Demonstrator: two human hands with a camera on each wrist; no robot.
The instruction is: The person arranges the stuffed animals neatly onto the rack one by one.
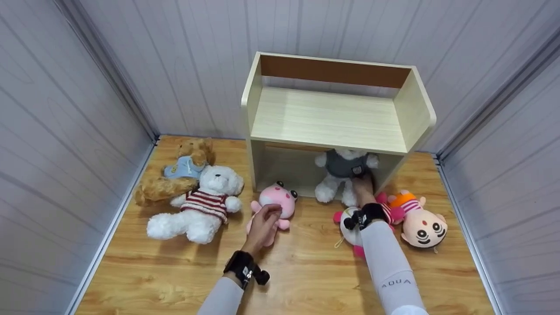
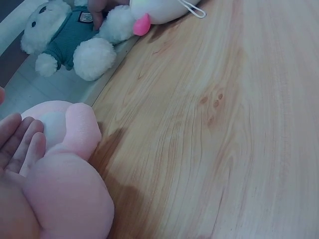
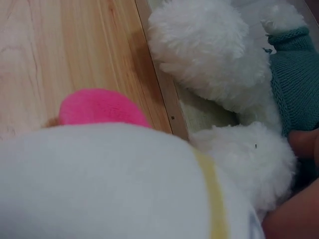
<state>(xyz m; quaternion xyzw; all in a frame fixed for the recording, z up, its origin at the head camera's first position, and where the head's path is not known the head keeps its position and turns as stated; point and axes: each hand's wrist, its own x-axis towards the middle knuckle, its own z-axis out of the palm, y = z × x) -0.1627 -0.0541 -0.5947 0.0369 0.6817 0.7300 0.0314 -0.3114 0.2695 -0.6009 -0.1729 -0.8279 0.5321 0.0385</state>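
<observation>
In the head view a white teddy bear [image 1: 345,164] in a dark knitted sweater sits upright in the lower compartment of the shelf [image 1: 328,113]. My right hand [image 1: 363,188] grips it at the sweater's lower side; the thumb presses by the hem in the right wrist view, with the other fingers mostly hidden. My left hand [image 1: 262,227] lies over a pink plush toy [image 1: 280,199] with dark eyes, lying on its back in front of the shelf. Loosely bent fingers [image 2: 22,142] rest along that toy in the left wrist view.
Left of the shelf lie a white bear [image 1: 205,205] in a striped sweater and a brown bear [image 1: 188,168] in blue. Under my right forearm is a round white-and-pink plush [image 1: 350,225], beside a big-headed doll [image 1: 422,225]. Panel walls enclose the wooden floor [image 1: 302,271].
</observation>
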